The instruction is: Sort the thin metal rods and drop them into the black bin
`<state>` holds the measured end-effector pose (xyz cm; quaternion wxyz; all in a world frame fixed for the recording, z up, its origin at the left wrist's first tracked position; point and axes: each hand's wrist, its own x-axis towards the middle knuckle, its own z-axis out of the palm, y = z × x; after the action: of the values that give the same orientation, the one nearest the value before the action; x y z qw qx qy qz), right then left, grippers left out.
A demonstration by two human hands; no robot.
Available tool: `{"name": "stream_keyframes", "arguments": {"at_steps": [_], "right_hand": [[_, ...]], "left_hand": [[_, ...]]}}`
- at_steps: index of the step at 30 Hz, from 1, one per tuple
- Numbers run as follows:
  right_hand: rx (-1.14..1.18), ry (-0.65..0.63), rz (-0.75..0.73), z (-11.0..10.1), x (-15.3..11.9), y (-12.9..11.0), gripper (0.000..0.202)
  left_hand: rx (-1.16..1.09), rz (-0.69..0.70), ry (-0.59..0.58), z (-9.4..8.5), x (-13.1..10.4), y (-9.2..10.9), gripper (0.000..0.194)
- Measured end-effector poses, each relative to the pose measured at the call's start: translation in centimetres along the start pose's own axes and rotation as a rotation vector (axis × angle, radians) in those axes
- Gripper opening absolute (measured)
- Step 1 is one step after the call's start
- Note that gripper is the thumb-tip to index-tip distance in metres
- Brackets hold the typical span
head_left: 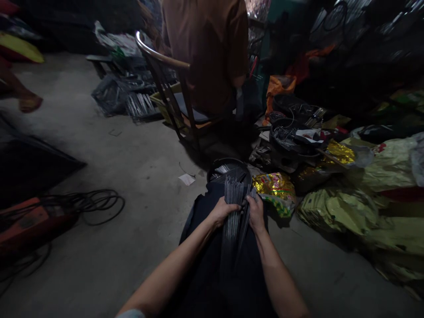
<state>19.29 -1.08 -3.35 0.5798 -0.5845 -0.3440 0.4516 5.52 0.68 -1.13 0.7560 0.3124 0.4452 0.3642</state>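
Note:
A thick bundle of thin grey metal rods [233,225] rests over my lap, pointing away from me. My left hand [223,212] is closed around this bundle, its thumb lying across the front. In my right hand [255,213] is a smaller bunch of the same rods [244,225], gripped close beside the larger one. The fingertips of both hands nearly meet between the two bunches. Dark cloth [198,221] covers my legs under the rods. Just beyond my knees stands a round black basin [212,170] with more rods lying in it.
A person in a brown shirt [205,53] sits ahead on a metal-framed chair [162,56]. To the right are a gold packet [274,184], yellowish sacks [334,212] and a black pan of metal pieces [288,137]. A red machine [29,221] with coiled cable [109,207] lies left.

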Motion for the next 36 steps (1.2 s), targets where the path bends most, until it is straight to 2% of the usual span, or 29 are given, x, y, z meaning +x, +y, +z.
{"name": "stream_keyframes", "arguments": {"at_steps": [3,8,18,22,26,30,36], "right_hand": [[0.026,-0.007,0.018,0.12,-0.03,-0.40,0.028],[-0.065,-0.050,-0.068,0.40,-0.01,-1.00,0.029],[0.052,-0.058,-0.035,0.18,0.01,-0.59,0.036],[-0.005,-0.083,-0.028,0.23,0.02,-0.95,0.037],[-0.050,-0.048,-0.029,0.23,0.03,-0.88,0.030],[-0.009,-0.060,-0.046,0.24,-0.06,-0.67,0.031],[0.119,-0.040,0.084,0.18,-0.27,-0.64,0.029]], "left_hand": [[0.003,0.009,-0.019,0.06,0.00,0.09,0.031],[0.056,-0.008,0.040,0.12,0.10,0.08,0.035],[0.039,-0.003,0.020,-0.25,0.28,-0.09,0.042],[0.043,-0.004,0.010,-0.28,0.22,-0.03,0.040],[0.052,0.002,0.009,-0.10,0.05,0.12,0.039],[0.043,-0.002,0.011,0.01,-0.10,0.23,0.039],[0.025,0.013,-0.035,-0.34,0.00,-0.10,0.033]]}}
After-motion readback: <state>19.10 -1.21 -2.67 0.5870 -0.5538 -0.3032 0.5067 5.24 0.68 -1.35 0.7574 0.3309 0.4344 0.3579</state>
